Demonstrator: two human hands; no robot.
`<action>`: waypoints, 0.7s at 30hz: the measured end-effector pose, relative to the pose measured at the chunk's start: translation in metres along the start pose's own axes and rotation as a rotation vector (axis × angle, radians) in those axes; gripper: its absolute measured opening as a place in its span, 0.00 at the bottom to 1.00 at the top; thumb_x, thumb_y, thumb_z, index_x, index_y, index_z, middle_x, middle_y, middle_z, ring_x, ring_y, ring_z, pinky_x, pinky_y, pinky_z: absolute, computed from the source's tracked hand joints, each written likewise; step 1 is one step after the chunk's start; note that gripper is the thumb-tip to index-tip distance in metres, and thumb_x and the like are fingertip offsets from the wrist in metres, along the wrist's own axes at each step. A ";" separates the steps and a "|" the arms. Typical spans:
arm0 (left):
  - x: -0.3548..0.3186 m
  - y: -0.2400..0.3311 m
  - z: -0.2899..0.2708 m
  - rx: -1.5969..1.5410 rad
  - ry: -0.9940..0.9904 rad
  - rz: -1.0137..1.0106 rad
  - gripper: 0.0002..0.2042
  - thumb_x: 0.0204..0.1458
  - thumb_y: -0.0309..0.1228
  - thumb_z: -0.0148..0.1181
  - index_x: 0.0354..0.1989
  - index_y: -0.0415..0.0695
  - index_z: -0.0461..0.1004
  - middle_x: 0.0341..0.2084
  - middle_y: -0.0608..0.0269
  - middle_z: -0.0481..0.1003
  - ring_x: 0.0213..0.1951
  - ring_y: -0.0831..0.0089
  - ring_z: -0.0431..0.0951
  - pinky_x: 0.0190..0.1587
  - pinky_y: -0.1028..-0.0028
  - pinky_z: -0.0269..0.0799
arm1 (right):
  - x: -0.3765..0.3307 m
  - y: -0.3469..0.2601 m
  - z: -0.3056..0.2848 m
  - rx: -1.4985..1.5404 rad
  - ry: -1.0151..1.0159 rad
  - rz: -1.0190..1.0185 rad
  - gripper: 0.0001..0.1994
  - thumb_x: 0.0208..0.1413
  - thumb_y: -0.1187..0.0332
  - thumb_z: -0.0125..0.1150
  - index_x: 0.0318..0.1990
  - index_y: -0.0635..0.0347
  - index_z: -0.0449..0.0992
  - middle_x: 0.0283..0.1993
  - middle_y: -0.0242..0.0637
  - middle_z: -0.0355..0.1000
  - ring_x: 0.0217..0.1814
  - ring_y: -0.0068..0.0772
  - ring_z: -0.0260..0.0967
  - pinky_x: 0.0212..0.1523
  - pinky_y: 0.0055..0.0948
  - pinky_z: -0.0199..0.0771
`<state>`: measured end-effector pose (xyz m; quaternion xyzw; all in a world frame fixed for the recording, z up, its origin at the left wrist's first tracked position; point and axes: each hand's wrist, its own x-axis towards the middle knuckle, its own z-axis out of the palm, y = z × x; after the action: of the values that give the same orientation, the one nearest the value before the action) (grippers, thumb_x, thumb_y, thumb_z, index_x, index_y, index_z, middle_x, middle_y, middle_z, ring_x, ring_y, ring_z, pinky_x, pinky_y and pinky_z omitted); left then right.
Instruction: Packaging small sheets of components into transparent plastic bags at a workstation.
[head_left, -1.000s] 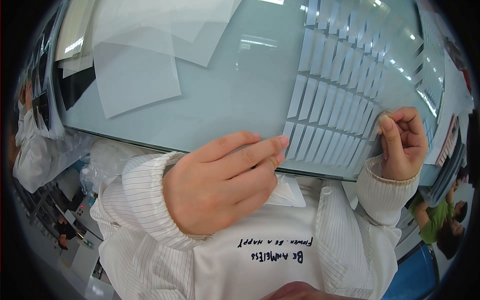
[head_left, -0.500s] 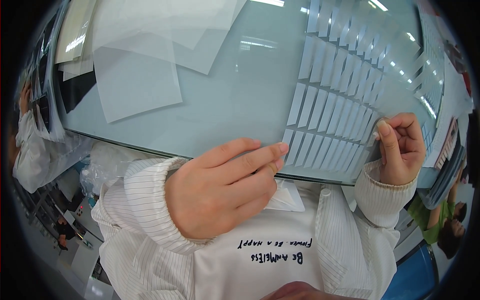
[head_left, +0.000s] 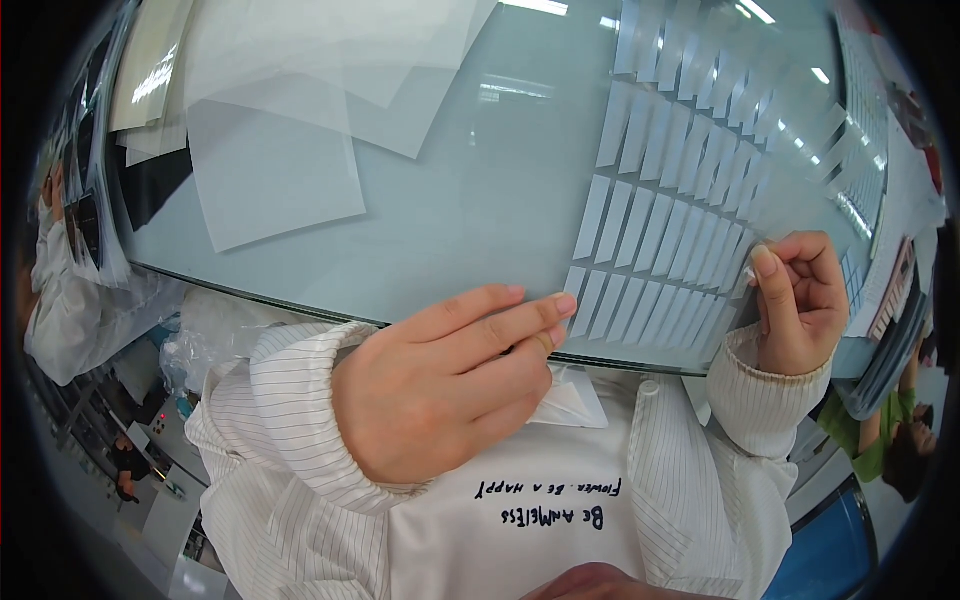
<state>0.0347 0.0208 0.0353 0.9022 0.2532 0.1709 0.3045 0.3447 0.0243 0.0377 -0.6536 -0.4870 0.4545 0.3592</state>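
Fingers of the left hand [head_left: 445, 385] are loosely bent near the worktop's front edge, with the middle fingertip at the left end of the nearest row of pale strips [head_left: 640, 235]. The glass worktop [head_left: 470, 220] carries several translucent sheets [head_left: 285, 170] towards its far left corner, overlapping one another, beside a black sheet [head_left: 158, 190] at the left edge. The strips stand in slanting rows from the front edge back towards the far right. Beyond the right edge is a person in green [head_left: 875, 440]; a clear plastic bag [head_left: 215, 335] lies below the front edge at the left.

The right hand [head_left: 766, 262] is at the right end of the front rows, thumb and index finger closed on a small pale piece [head_left: 750, 275], other fingers curled. The left thumb sits close beneath the fingers, leaving little gap; whether anything is between them cannot be told.

Compared with one second ago, both hands are in nearly the same places over the strips, but the pale piece now shows beside the right thumb.
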 end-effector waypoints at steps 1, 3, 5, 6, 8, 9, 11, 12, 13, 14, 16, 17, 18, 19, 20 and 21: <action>0.000 0.000 -0.001 -0.009 -0.004 -0.007 0.08 0.45 0.23 0.62 0.35 0.37 0.79 0.43 0.54 0.80 0.56 0.57 0.78 0.58 0.60 0.71 | 0.000 0.000 0.001 0.007 0.001 0.000 0.07 0.60 0.76 0.66 0.40 0.64 0.72 0.33 0.31 0.75 0.32 0.15 0.71 0.39 0.13 0.68; 0.000 0.001 -0.002 -0.012 -0.008 -0.012 0.08 0.45 0.23 0.62 0.35 0.37 0.79 0.43 0.55 0.80 0.56 0.57 0.78 0.58 0.60 0.71 | 0.000 0.001 0.001 -0.004 0.009 -0.001 0.07 0.59 0.76 0.66 0.40 0.64 0.72 0.33 0.31 0.75 0.32 0.15 0.71 0.38 0.13 0.68; 0.000 0.000 -0.002 -0.015 -0.011 -0.014 0.08 0.45 0.23 0.62 0.35 0.37 0.79 0.43 0.55 0.80 0.56 0.58 0.78 0.58 0.60 0.71 | 0.000 0.001 0.001 -0.017 0.019 -0.002 0.07 0.59 0.75 0.66 0.40 0.64 0.72 0.33 0.31 0.75 0.32 0.15 0.71 0.38 0.13 0.68; 0.000 0.001 -0.002 -0.017 -0.014 -0.016 0.08 0.45 0.23 0.61 0.35 0.37 0.79 0.43 0.55 0.80 0.56 0.58 0.78 0.58 0.59 0.71 | 0.000 0.000 0.001 -0.012 0.024 0.004 0.07 0.59 0.75 0.66 0.40 0.63 0.72 0.33 0.31 0.75 0.32 0.15 0.71 0.38 0.13 0.68; 0.000 0.001 -0.002 -0.017 -0.015 -0.018 0.08 0.45 0.23 0.61 0.35 0.37 0.79 0.43 0.55 0.79 0.56 0.58 0.78 0.58 0.59 0.71 | 0.000 0.001 0.002 -0.007 0.029 0.007 0.07 0.59 0.75 0.66 0.39 0.63 0.72 0.33 0.31 0.75 0.31 0.15 0.71 0.38 0.13 0.68; 0.000 0.001 -0.002 -0.015 -0.014 -0.018 0.08 0.46 0.23 0.61 0.35 0.37 0.79 0.43 0.54 0.79 0.56 0.58 0.78 0.58 0.59 0.71 | 0.000 0.001 0.001 -0.019 0.026 0.007 0.07 0.59 0.76 0.66 0.39 0.63 0.72 0.33 0.31 0.75 0.31 0.15 0.71 0.38 0.13 0.68; -0.001 0.001 -0.001 -0.011 -0.011 -0.018 0.08 0.46 0.24 0.61 0.35 0.37 0.79 0.43 0.54 0.79 0.56 0.58 0.78 0.58 0.59 0.71 | -0.001 0.000 0.001 -0.031 0.024 0.003 0.07 0.59 0.76 0.66 0.39 0.63 0.72 0.33 0.31 0.75 0.31 0.15 0.71 0.37 0.13 0.68; 0.000 0.001 -0.001 -0.011 -0.011 -0.014 0.08 0.46 0.24 0.60 0.35 0.38 0.79 0.43 0.54 0.80 0.56 0.59 0.78 0.58 0.59 0.71 | -0.001 -0.001 0.002 -0.025 0.025 0.016 0.07 0.59 0.76 0.66 0.39 0.63 0.72 0.33 0.31 0.75 0.31 0.15 0.71 0.37 0.12 0.68; 0.000 0.001 -0.001 -0.010 -0.010 -0.010 0.08 0.46 0.24 0.60 0.35 0.38 0.79 0.43 0.54 0.80 0.56 0.59 0.79 0.58 0.58 0.71 | -0.001 -0.001 0.002 -0.019 0.025 0.029 0.07 0.59 0.76 0.66 0.39 0.63 0.72 0.33 0.31 0.75 0.31 0.15 0.71 0.37 0.12 0.68; 0.000 0.001 0.000 -0.009 -0.008 -0.009 0.08 0.46 0.24 0.60 0.35 0.38 0.79 0.43 0.54 0.80 0.56 0.59 0.79 0.58 0.58 0.71 | -0.001 -0.001 0.001 -0.020 0.025 0.027 0.07 0.59 0.76 0.66 0.39 0.63 0.72 0.33 0.31 0.75 0.31 0.15 0.71 0.37 0.12 0.68; 0.000 0.001 0.000 -0.016 0.000 -0.014 0.08 0.47 0.24 0.60 0.35 0.38 0.79 0.43 0.54 0.80 0.56 0.59 0.79 0.57 0.59 0.71 | -0.001 -0.001 0.001 -0.035 0.024 0.035 0.07 0.59 0.77 0.65 0.39 0.63 0.72 0.32 0.31 0.75 0.31 0.14 0.71 0.36 0.12 0.67; 0.000 0.001 0.001 -0.014 0.001 -0.015 0.08 0.47 0.24 0.60 0.35 0.38 0.79 0.43 0.54 0.80 0.56 0.59 0.79 0.57 0.59 0.71 | -0.001 0.000 0.001 -0.035 0.023 0.033 0.07 0.59 0.77 0.65 0.39 0.63 0.72 0.32 0.31 0.75 0.31 0.14 0.71 0.36 0.12 0.67; 0.000 0.002 0.000 -0.014 0.000 -0.017 0.07 0.47 0.24 0.60 0.35 0.38 0.79 0.43 0.54 0.80 0.56 0.59 0.79 0.57 0.59 0.71 | 0.000 -0.001 0.000 -0.025 0.016 0.029 0.06 0.59 0.77 0.65 0.39 0.63 0.72 0.32 0.31 0.75 0.31 0.14 0.71 0.36 0.12 0.67; 0.000 0.002 0.000 -0.015 -0.002 -0.018 0.07 0.47 0.24 0.60 0.35 0.38 0.79 0.43 0.54 0.80 0.56 0.59 0.79 0.57 0.59 0.71 | 0.000 -0.001 -0.001 -0.014 0.010 0.025 0.06 0.59 0.77 0.64 0.39 0.63 0.72 0.32 0.31 0.75 0.31 0.14 0.70 0.36 0.12 0.67; 0.001 0.002 0.000 -0.014 0.001 -0.018 0.07 0.47 0.24 0.60 0.35 0.38 0.79 0.43 0.54 0.80 0.56 0.59 0.79 0.57 0.59 0.71 | 0.000 -0.001 -0.001 -0.016 0.010 0.023 0.06 0.59 0.77 0.64 0.39 0.63 0.72 0.32 0.31 0.75 0.31 0.14 0.70 0.36 0.12 0.67; 0.001 0.002 0.000 -0.013 0.002 -0.020 0.07 0.47 0.24 0.60 0.35 0.38 0.79 0.43 0.54 0.80 0.56 0.59 0.79 0.57 0.60 0.71 | 0.000 -0.002 -0.001 -0.031 0.013 0.021 0.06 0.59 0.77 0.64 0.39 0.63 0.72 0.32 0.31 0.75 0.31 0.14 0.70 0.36 0.12 0.67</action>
<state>0.0358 0.0196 0.0373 0.8974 0.2613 0.1704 0.3120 0.3448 0.0245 0.0395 -0.6671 -0.4847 0.4464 0.3475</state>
